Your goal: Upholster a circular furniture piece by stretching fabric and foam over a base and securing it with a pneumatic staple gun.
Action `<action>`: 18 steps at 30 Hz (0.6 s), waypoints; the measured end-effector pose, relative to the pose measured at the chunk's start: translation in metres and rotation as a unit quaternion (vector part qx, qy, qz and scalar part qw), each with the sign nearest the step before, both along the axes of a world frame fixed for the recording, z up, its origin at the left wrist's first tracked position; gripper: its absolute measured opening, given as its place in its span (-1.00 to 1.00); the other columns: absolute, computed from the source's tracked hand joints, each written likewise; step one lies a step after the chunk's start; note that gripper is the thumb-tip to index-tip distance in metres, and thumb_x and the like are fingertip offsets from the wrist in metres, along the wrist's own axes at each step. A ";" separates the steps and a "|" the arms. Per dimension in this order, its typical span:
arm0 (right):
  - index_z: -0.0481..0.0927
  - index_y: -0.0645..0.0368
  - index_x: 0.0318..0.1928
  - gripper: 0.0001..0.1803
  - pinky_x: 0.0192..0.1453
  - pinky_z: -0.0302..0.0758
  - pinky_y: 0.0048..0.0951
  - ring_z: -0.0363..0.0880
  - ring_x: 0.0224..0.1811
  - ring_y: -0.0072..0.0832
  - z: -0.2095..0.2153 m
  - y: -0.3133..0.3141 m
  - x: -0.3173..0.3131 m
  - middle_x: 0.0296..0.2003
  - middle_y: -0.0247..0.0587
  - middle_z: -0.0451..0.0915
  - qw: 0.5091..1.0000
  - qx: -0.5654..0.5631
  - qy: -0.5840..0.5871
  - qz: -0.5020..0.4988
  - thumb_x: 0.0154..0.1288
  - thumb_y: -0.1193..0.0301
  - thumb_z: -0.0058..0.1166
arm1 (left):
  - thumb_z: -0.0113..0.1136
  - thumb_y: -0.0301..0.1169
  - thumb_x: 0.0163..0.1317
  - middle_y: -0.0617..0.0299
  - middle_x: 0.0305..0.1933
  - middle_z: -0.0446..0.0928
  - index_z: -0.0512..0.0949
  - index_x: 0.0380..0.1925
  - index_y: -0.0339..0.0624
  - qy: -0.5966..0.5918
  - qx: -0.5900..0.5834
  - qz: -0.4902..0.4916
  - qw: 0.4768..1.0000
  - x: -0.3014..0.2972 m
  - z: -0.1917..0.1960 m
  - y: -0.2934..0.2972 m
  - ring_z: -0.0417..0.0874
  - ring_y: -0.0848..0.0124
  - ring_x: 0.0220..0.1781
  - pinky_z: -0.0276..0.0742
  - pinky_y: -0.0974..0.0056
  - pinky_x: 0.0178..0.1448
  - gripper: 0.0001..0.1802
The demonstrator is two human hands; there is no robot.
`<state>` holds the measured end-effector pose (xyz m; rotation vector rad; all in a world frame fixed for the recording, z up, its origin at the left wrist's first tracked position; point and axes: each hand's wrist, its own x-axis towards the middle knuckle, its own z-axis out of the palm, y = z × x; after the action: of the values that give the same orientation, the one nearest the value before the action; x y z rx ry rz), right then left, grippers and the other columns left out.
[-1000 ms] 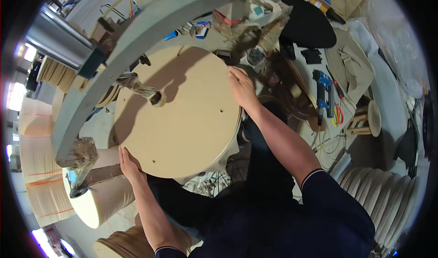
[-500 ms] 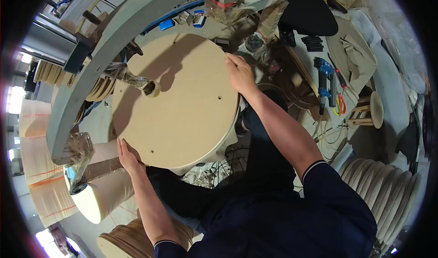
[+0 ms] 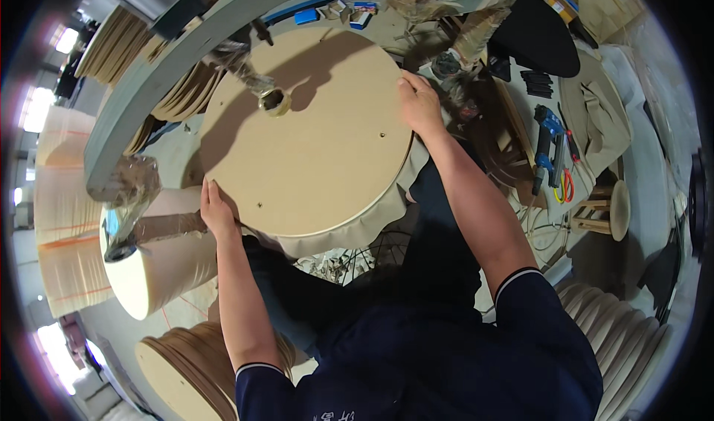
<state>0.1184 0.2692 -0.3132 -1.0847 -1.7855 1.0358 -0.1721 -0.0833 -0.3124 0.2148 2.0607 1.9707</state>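
Note:
A large round board of pale wood lies in front of me, with a few small holes near its rim. Beige fabric hangs in gathered folds below its near edge. At the board's left edge, my left hand grips the rim, fingertips on top. My right hand holds the opposite rim at the upper right, thumb over the top face. Just above the board, a plastic-wrapped arm ends in a round nozzle-like tip, which casts a shadow on the wood. The undersides of both hands are hidden.
A grey curved frame arches over the left side. On the right bench lie a blue air tool and scissors. Stacked round boards stand at lower left, beside a large white roll.
The board and both hands have shifted slightly away from me, and more of the fabric shows along the near edge. The whole view has also turned a little. Both hands keep their grip.

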 end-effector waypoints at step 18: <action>0.56 0.16 0.26 -0.51 0.39 0.38 -0.16 0.48 0.32 -0.04 -0.013 0.030 -0.002 0.24 -0.02 0.55 0.996 -0.038 -0.069 0.038 0.52 0.14 -0.08 | 0.10 -0.34 0.52 0.15 0.26 0.61 0.52 0.32 -0.31 0.017 0.012 0.034 0.999 0.014 -0.003 0.003 0.59 0.38 0.26 0.43 0.32 0.35 -0.55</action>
<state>0.1164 0.2997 -0.3262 -1.1674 -1.9244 1.1052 -0.1578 -0.0807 -0.3149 0.1868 2.0915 2.0455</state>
